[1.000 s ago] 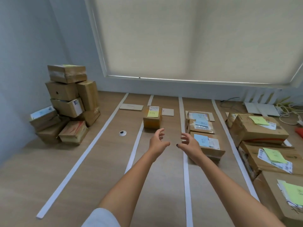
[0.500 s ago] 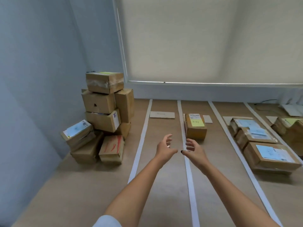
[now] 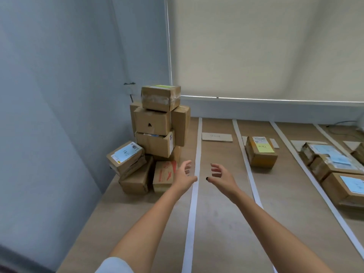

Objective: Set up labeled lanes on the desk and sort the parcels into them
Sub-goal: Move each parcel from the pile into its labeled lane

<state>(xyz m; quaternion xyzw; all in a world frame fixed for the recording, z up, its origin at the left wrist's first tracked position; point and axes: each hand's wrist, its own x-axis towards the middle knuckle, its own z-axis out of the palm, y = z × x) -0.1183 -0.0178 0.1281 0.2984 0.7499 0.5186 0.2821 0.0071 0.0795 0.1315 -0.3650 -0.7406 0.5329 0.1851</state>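
Note:
A pile of brown cardboard parcels (image 3: 153,138) is stacked in the desk's far left corner against the wall, topped by a taped box (image 3: 160,97). White tape strips (image 3: 194,194) divide the wooden desk into lanes. My left hand (image 3: 184,177) and my right hand (image 3: 220,175) are stretched out side by side over the leftmost strip, fingers spread and holding nothing, just right of a red-printed box (image 3: 164,175). A box with a yellow note (image 3: 261,153) sits in one lane. Boxes with blue labels (image 3: 334,166) fill the lane to its right.
A flat cardboard lane card (image 3: 216,137) lies at the far end of the first lane. The blue-grey wall (image 3: 69,95) borders the desk on the left. A drawn window blind (image 3: 266,46) hangs behind. A cable (image 3: 342,123) runs along the far right.
The view has swung left, bringing the corner pile toward the middle. Both empty hands have moved left from the yellow-note box's lane to beside the pile.

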